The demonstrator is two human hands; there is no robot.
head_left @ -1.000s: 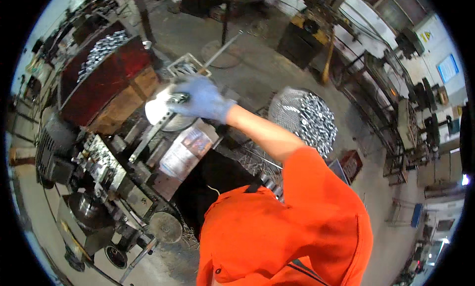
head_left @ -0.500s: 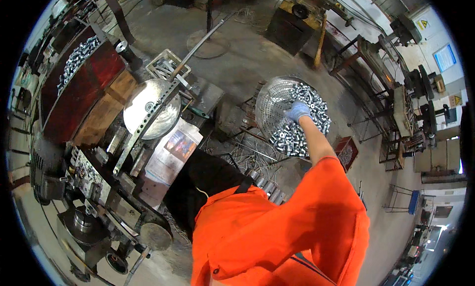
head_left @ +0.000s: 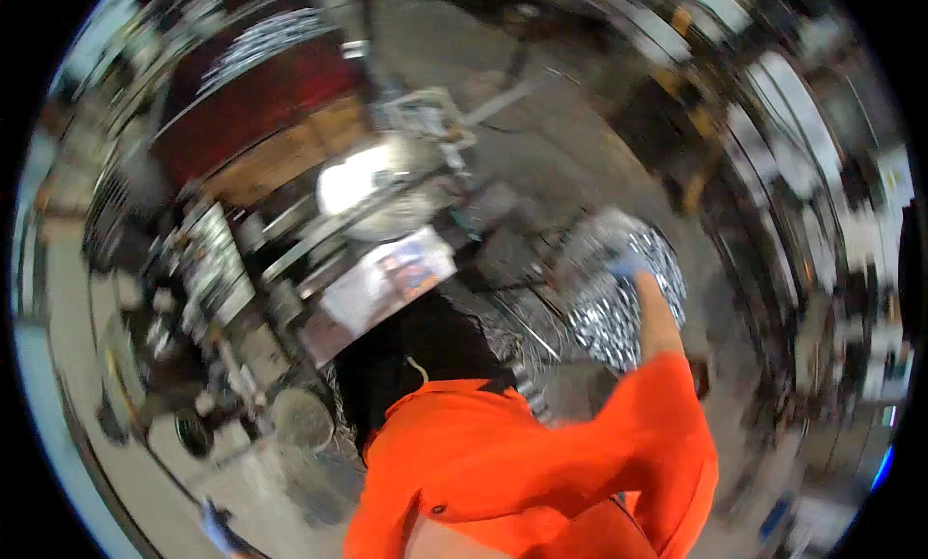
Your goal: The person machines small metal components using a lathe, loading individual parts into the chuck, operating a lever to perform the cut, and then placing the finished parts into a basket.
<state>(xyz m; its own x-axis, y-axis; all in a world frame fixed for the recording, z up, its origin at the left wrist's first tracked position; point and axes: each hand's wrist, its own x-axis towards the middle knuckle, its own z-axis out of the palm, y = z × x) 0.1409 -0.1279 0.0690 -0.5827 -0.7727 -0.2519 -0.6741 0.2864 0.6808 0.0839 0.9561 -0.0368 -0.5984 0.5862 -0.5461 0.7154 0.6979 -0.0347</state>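
Note:
My right hand [head_left: 630, 266], in a pale blue glove, reaches into a round perforated metal basin [head_left: 594, 238]. It touches the heap of small shiny metal parts [head_left: 609, 317] filling the basin's right and near side. Blur and the heap hide its fingers, so any grip is unclear. A blue-gloved shape [head_left: 218, 530] at the lower left edge appears to be my left hand, beside a dark object too smeared to name. Left of the basin is a machine bench with a bright round metal disc [head_left: 372, 182], a flat metal bar [head_left: 358, 216] and a printed sheet [head_left: 387, 279].
A dark red bin [head_left: 261, 95] with many metal parts stands at the far left. Behind the disc is a pale crate [head_left: 425, 114]. A round plate [head_left: 302, 419] sits at the bench's near end. Thin metal rods [head_left: 532, 327] lie near the basin. Machinery lines the right side.
The view has turned and blurred, shifting the bench and basin rightward in the picture. My right hand stays at the heap in the basin. A blue-gloved shape has come into view at lower left.

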